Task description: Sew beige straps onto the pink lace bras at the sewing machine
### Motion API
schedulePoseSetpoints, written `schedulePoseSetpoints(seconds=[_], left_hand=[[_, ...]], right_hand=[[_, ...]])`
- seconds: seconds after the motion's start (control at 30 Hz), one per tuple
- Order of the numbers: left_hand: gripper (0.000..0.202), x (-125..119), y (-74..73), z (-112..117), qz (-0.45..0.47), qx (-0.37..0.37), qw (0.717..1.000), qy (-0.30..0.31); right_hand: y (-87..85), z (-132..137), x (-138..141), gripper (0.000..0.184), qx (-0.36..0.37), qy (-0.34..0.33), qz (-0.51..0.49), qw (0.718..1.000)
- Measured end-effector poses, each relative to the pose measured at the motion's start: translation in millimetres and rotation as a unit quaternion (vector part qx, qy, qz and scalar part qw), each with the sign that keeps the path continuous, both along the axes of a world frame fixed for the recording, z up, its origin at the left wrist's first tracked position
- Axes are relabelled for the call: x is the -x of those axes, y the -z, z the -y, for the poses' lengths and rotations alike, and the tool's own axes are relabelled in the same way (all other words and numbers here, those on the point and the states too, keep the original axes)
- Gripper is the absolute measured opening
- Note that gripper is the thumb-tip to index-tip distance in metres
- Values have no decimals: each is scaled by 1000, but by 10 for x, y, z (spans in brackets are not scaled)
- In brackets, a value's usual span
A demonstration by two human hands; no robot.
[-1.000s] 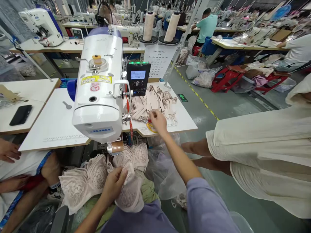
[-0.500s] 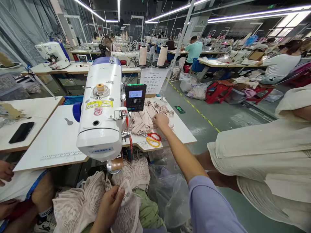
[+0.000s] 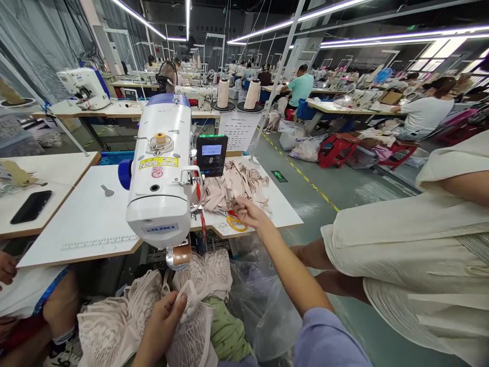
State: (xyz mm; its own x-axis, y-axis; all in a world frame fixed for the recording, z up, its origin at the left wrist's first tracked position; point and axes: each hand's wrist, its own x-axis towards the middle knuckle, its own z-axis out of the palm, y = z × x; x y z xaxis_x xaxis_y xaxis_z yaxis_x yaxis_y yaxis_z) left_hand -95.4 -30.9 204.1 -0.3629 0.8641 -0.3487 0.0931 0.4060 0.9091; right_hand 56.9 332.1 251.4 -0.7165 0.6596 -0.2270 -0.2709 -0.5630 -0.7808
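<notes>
While left grip (image 3: 165, 313) holds bra (image 3: 193, 331) | right grip (image 3: 247, 212) near scissors (image 3: 239, 229), table edge (image 3: 288, 225)

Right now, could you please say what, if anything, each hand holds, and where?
Left hand: beige lace bra, by its upper edge; right hand: cannot tell.

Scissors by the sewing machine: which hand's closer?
Right. The right hand is beside the scissors, partly covering them in this view, at the near side of the fabric strips. The left hand is farther off, lower down, gripping a lace garment.
</notes>
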Motion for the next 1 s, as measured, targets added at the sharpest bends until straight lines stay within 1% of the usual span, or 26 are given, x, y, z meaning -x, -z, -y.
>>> schedulePoseSetpoints(seconds=[0.07,0.13,0.17,0.2,0.23,0.3,0.37,0.4,0.43,0.47,0.5,0.53,0.6,0.67,0.7,0.77,0.8,0.87,0.93,1.0], left_hand=[[55,22,-52,-5,28,-7,1000,-6],[52,46,-146,-8,67,-14,998,-12],[51,59,-206,-9,85,-17,996,-16],[50,72,-272,-9,98,-19,995,-19],[50,84,-342,-9,101,-23,994,-22],[49,96,-482,-11,75,-31,996,-22],[46,97,-583,-24,34,-33,999,8],[46,96,-602,-34,28,-24,998,43],[47,97,-594,-43,42,-16,996,77],[48,98,-561,-49,69,-5,992,105],[48,98,-513,-48,100,5,988,120],[47,95,-460,-40,125,11,984,123],[46,70,-378,-6,139,16,983,117],[45,26,-357,37,98,5,990,106],[44,1,-364,58,59,-5,993,98],[42,-46,-390,92,-28,-20,996,84],[41,-68,-401,104,-65,-24,994,82],[40,-103,-413,116,-116,-23,989,87],[39,-125,-415,117,-135,-23,986,99],[39,-125,-419,115,-146,-21,985,93]], right_hand=[[60,395,14,22,12,-22,-31,999],[130,846,45,31,11,-41,-54,998],[164,1074,62,32,4,-56,-62,996],[196,1293,78,30,-12,-76,-71,995],[221,1496,90,25,-52,-101,-81,990],[246,1833,93,16,-138,-132,-81,978],[254,2060,75,12,-203,-137,-63,967],[267,2134,68,12,-218,-134,-51,965],[295,2187,67,13,-220,-131,-40,966],[340,2228,72,13,-207,-128,-29,970],[399,2265,82,14,-177,-125,-19,976],[466,2304,90,15,-132,-124,-12,983],[590,2400,84,16,-11,-128,5,992],[680,2508,40,25,99,-172,22,980],[711,2558,11,33,136,-208,30,968],[751,2633,-39,49,167,-270,35,948],[760,2652,-52,55,169,-280,34,944],[754,2645,-46,57,165,-254,40,952],[719,2577,-19,48,162,-196,64,965],[661,2460,-14,38,149,-120,87,978]])
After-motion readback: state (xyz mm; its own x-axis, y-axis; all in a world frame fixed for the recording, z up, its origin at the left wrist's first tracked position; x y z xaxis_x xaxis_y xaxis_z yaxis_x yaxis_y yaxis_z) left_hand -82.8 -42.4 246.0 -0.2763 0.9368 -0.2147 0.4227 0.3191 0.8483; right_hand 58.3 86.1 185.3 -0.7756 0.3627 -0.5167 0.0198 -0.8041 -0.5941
